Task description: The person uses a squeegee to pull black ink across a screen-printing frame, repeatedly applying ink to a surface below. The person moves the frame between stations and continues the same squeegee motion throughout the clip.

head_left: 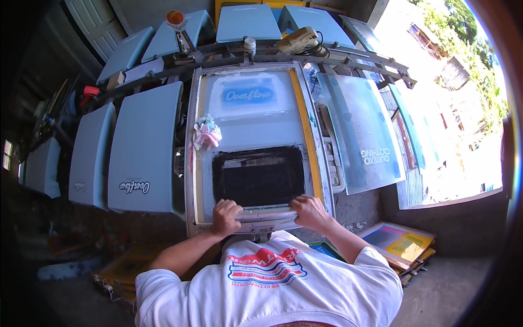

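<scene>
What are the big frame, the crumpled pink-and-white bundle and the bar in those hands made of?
Frame: probably metal, dull silver with glints. Bundle: likely matte cloth, given its soft folds. Bar: pale, perhaps metal or wood; unclear.

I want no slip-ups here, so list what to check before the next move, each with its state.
1. Left hand gripping the squeegee: ok.
2. Right hand gripping its other end: ok.
3. Crumpled cloth off the screen frame: not ok, it lies at the left side.
4. Beige gun-shaped tool off the frame: ok, beyond its far end.
5. Ink thickness on the black patch: cannot tell.
</scene>
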Motion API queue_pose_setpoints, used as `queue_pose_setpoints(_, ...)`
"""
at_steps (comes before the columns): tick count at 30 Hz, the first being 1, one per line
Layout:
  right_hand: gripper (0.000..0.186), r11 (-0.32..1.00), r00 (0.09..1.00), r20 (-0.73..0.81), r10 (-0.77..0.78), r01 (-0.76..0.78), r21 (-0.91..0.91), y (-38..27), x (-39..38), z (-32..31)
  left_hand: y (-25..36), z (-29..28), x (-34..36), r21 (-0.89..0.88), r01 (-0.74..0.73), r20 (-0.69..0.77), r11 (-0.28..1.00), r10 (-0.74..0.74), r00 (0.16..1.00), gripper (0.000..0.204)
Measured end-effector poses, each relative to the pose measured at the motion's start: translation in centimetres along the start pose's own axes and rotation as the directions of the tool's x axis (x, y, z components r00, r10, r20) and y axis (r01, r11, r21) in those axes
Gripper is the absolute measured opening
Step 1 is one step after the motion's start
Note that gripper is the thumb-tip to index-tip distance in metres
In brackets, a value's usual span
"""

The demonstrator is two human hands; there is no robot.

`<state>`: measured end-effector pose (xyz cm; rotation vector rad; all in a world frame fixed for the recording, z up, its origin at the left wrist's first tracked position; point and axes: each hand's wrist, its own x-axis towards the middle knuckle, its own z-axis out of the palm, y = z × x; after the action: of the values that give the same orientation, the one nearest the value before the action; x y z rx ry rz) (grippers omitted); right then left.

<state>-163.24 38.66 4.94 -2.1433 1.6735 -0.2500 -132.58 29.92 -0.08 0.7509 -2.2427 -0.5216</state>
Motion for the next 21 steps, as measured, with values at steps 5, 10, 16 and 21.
queue_pose_setpoints(5, 0.019, 0.998, 0.972, -0.233, 0.014, -0.026, -0.051, 3.9, 10.3, -2.1, -7.6, 2.1, 8.3, 0.144, 0.029, -0.197, 0.989, 0.0, 0.98, 0.023)
queue_pose_setpoints(10, 0.013, 0.996, 0.962, -0.268, 0.041, -0.061, -0.066, 6.3, 15.1, -1.9, -10.9, 4.0, 10.8, 0.161, 0.12, -0.259, 0.98, -0.075, 0.963, 0.021)
queue_pose_setpoints(16, 0.016, 0.999, 0.972, -0.236, -0.019, 0.01, -0.038, 1.7, 5.4, 1.5, -4.4, 2.2, 1.4, 0.16, 0.073, -0.156, 0.984, -0.048, 0.987, 0.024)
queue_pose_setpoints(21, 0.02, 0.998, 0.994, 0.096, 0.051, -0.054, 0.032, -1.7, 0.4, 0.1, 1.6, -0.1, -2.1, 0.009, 0.069, -0.125, 0.998, -0.068, 0.99, 0.026)
